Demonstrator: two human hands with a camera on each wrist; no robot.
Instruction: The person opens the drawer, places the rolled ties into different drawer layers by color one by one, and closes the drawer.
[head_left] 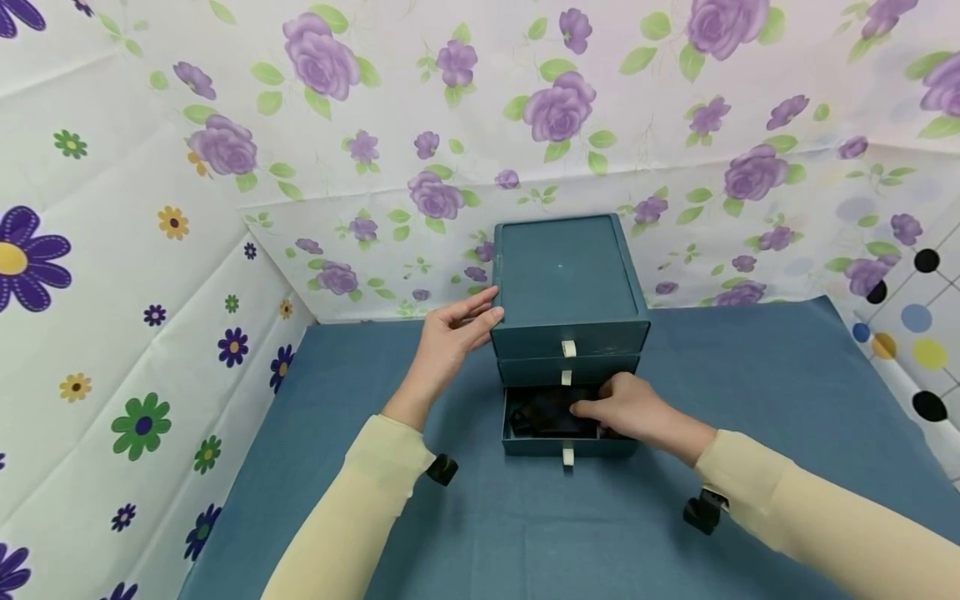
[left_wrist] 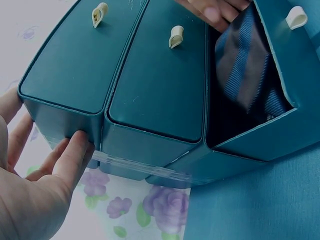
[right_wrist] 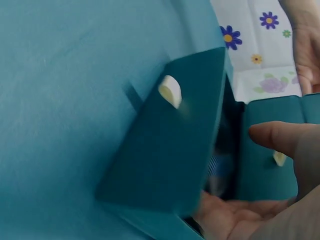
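Note:
A dark teal three-drawer box [head_left: 566, 275] stands on the blue cloth, its bottom drawer [head_left: 517, 447] pulled out. My left hand [head_left: 453, 333] rests its fingertips against the box's left side, fingers mostly straight. My right hand [head_left: 637, 408] reaches into the right part of the pulled-out drawer. In the right wrist view its thumb [right_wrist: 275, 136] stands apart from the fingers, whose tips are partly hidden behind the drawer front. Inside lies a dark, blue-striped cloth [left_wrist: 245, 65] resembling a necktie; other dark contents are hard to make out.
The two upper drawers [head_left: 517, 342] are closed, with small cream pull tabs [head_left: 568, 348]. Behind the box hangs a floral backdrop [head_left: 420, 158], and another flowered sheet [head_left: 112, 333] is on the left. A small black device sits at each wrist.

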